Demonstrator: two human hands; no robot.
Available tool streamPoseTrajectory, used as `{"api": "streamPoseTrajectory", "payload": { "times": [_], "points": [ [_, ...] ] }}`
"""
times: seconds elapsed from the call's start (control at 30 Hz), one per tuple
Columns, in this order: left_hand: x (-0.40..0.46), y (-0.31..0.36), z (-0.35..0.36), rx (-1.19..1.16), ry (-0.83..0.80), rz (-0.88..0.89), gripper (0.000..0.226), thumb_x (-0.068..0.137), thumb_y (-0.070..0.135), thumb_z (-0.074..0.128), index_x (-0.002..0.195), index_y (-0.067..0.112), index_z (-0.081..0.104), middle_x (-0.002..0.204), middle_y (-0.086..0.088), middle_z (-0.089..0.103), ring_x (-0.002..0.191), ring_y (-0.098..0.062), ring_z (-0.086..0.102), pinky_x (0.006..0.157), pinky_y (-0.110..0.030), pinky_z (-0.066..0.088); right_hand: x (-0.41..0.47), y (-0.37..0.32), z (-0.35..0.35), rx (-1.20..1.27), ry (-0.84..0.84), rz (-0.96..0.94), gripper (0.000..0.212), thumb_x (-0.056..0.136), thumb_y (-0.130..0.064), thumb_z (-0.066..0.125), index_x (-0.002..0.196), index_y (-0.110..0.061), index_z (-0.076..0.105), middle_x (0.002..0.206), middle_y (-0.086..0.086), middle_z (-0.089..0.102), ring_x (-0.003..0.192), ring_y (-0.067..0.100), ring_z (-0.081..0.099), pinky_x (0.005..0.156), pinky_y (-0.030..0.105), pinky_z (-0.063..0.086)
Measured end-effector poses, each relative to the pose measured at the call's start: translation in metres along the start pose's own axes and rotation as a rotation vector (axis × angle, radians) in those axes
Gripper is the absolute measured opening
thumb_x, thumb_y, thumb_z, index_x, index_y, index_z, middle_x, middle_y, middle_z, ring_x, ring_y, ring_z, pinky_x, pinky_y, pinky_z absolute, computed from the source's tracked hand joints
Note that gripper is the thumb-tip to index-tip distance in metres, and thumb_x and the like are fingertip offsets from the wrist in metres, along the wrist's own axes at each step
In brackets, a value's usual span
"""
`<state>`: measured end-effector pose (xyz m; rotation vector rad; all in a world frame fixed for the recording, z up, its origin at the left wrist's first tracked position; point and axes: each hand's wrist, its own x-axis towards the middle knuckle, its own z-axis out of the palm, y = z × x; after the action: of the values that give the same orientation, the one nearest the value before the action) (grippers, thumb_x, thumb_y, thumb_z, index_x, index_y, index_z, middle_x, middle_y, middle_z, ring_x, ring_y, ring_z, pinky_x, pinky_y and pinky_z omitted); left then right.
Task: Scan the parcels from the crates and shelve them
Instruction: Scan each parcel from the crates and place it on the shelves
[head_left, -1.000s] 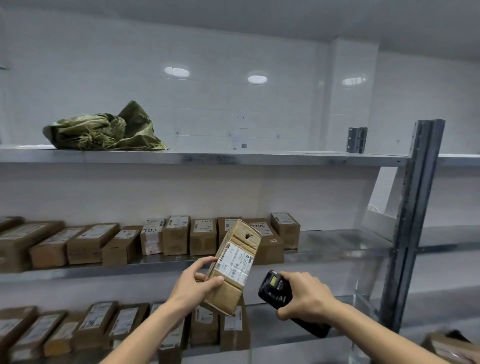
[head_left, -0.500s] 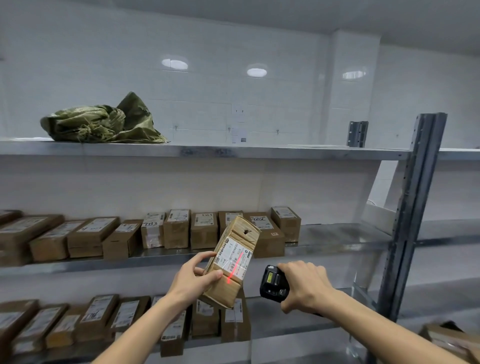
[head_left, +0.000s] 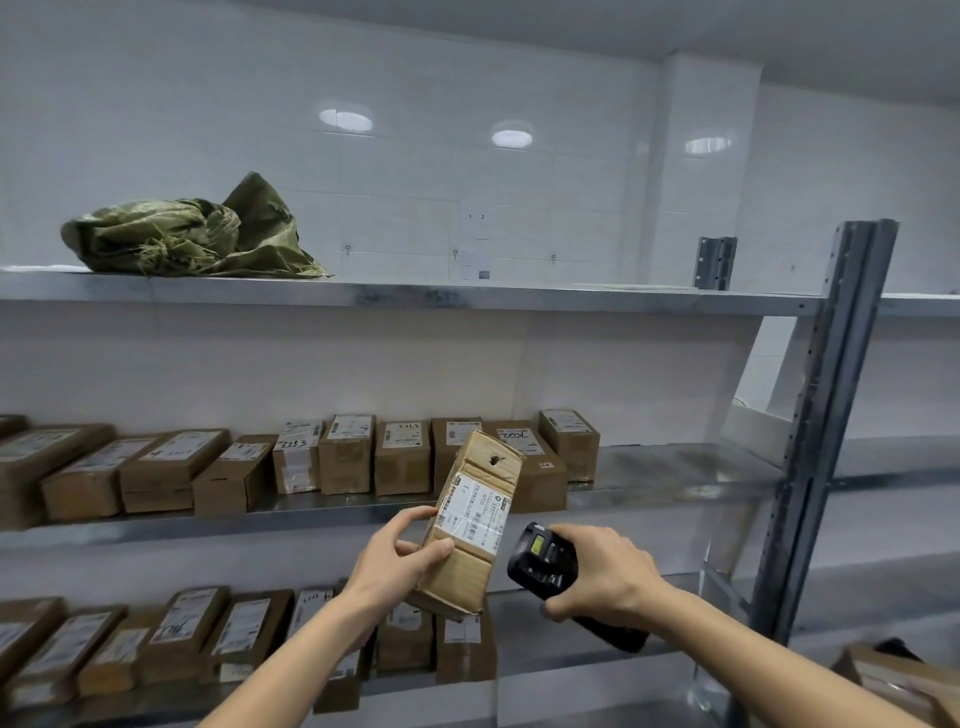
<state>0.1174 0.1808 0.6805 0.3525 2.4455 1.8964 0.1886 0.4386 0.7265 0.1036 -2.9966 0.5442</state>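
My left hand (head_left: 397, 561) grips a long brown cardboard parcel (head_left: 470, 519) by its lower left side, holding it tilted with its white shipping label facing me. Just right of it, my right hand (head_left: 597, 574) holds a black handheld scanner (head_left: 543, 564), its head turned toward the parcel's label. Both are raised in front of the middle shelf (head_left: 675, 473) of a metal rack. No scan beam shows on the label.
A row of labelled brown parcels (head_left: 348, 462) fills the middle shelf's left half; its right part is bare metal. More parcels (head_left: 182, 634) stand on the lower shelf. A green sack (head_left: 192, 239) lies on the top shelf. A grey upright post (head_left: 826, 426) stands at right; a cardboard box (head_left: 893, 680) sits bottom right.
The red scan line that lay on the parcel's label half a second ago is gone. Both hands hold nearly the same pose; the view has shifted slightly.
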Motion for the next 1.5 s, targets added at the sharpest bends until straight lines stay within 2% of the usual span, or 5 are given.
{"api": "streamPoseTrajectory", "payload": {
  "times": [0.23,0.67,0.93,1.07,1.5],
  "points": [
    [-0.009,-0.028,0.050,-0.225,-0.041,-0.117,0.036,0.090,0.039,0.071,0.123,0.028,0.059,0.111,-0.011,0.068,0.095,-0.021,0.070,0.059,-0.024,0.057,-0.016,0.018,0.042,0.667,-0.063,-0.040,0.068,0.066,-0.029,0.095,0.129,-0.031,0.069,0.115,-0.014,0.077,0.109,0.006,0.071,0.104,0.033,0.054],
    [-0.010,-0.119,0.115,-0.470,-0.452,-0.413,0.054,0.081,0.015,0.082,0.131,0.015,0.061,0.122,-0.016,0.071,0.110,-0.037,0.070,0.087,-0.051,0.059,-0.042,0.107,0.105,0.718,-0.130,0.130,0.062,0.072,-0.013,0.094,0.128,-0.024,0.070,0.117,-0.011,0.077,0.113,0.005,0.070,0.096,0.018,0.049],
    [0.024,-0.192,0.165,-0.457,-0.263,-0.485,0.100,0.033,0.040,0.101,0.124,0.020,0.066,0.119,-0.003,0.072,0.105,-0.025,0.073,0.091,-0.054,0.058,0.014,0.178,0.171,0.731,-0.272,0.194,0.064,0.063,-0.021,0.097,0.122,-0.020,0.073,0.115,-0.001,0.079,0.111,0.015,0.072,0.103,0.032,0.055],
    [0.064,-0.229,0.190,-0.354,-0.145,-0.450,0.094,0.034,0.054,0.092,0.119,0.028,0.065,0.102,0.003,0.077,0.096,-0.011,0.074,0.083,-0.025,0.059,0.071,0.218,0.211,0.740,-0.359,0.239,0.065,0.061,-0.030,0.096,0.121,-0.023,0.072,0.104,-0.012,0.079,0.100,0.000,0.072,0.087,0.015,0.051],
    [0.177,-0.364,0.269,-0.232,0.125,-0.503,0.045,0.097,0.020,0.064,0.139,0.033,0.051,0.112,0.027,0.064,0.104,0.000,0.064,0.072,-0.017,0.056,0.216,0.326,0.342,0.835,-0.514,0.171,0.051,0.077,0.000,0.087,0.115,-0.030,0.070,0.099,-0.015,0.076,0.088,-0.006,0.071,0.073,0.015,0.053]
  ]
}}
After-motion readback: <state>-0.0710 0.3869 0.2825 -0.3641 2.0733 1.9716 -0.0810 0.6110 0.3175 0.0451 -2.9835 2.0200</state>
